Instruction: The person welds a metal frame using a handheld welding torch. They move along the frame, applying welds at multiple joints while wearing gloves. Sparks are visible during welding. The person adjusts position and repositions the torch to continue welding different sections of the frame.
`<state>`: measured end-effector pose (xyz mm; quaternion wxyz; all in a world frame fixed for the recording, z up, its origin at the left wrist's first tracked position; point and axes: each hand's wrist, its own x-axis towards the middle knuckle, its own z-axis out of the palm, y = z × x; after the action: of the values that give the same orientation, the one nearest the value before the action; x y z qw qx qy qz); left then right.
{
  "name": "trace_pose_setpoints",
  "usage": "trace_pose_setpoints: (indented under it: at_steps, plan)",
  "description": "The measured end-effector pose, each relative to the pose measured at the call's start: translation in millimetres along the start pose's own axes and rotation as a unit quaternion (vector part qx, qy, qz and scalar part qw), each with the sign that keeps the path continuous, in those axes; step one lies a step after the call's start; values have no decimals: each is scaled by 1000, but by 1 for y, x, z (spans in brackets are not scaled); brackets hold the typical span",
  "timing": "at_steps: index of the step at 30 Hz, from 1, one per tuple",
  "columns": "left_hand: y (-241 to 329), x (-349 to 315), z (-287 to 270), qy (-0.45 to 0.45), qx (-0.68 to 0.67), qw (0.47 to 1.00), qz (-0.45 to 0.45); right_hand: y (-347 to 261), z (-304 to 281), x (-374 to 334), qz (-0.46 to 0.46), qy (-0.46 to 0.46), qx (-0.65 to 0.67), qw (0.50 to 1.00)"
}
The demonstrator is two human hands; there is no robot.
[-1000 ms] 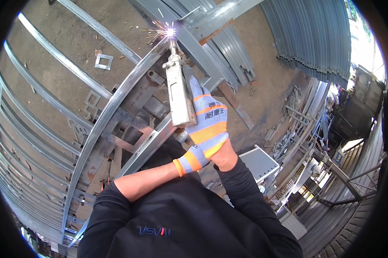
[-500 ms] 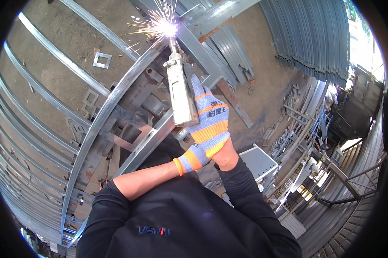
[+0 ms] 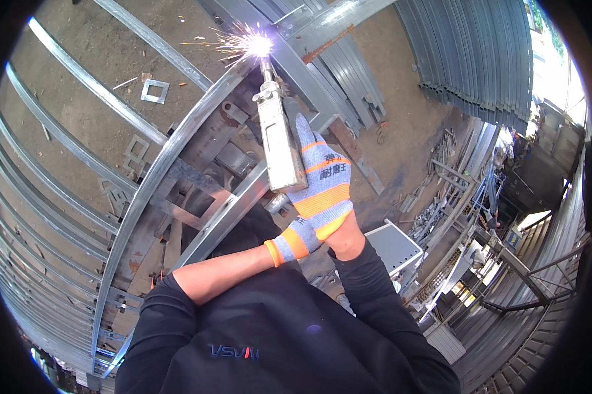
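Observation:
My right hand (image 3: 325, 177), in a blue-grey and orange knit glove, is closed round a whitish metal welding gun (image 3: 279, 138). The gun points away from me, and its nozzle ends in a white-hot glare with orange sparks (image 3: 256, 46). The glare sits where the curved grey steel bar (image 3: 184, 131) of a slatted metal frame meets a straight bar. Crossed beneath my right wrist lies my left hand (image 3: 294, 243), gloved alike. Its fingers are hidden behind the right hand and wrist.
Parallel steel bars (image 3: 66, 144) fill the left side. A straight channel bar (image 3: 227, 213) runs close before me. Stacked corrugated grey sheets (image 3: 466, 59) stand far right. A grey panel (image 3: 391, 248) and metal scraps (image 3: 434, 184) lie to the right, a square plate (image 3: 154, 91) on the ground.
The welding gun and my right hand have shifted slightly right. The spray of sparks is smaller and the glare sits a little further right. My left hand has hardly moved.

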<state>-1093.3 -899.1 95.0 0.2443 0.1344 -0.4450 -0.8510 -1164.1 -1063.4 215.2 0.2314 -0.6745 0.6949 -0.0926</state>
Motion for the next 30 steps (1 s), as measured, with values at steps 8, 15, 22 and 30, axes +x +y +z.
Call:
trace_pose_setpoints:
  at_steps: [8,15,22,30]
  plan:
    - [4,0,3,-9,-45,997,-69,-6,-6,0,32,-20,2,999]
    - [-10,-5,2,-69,17,995,-68,-3,-7,-3,21,-7,22,1000]
    - [0,-2,1,-89,-59,976,-189,-5,-12,-5,53,-45,16,997]
    - [4,-1,0,-89,14,985,-149,-7,-12,-4,58,-36,37,997]
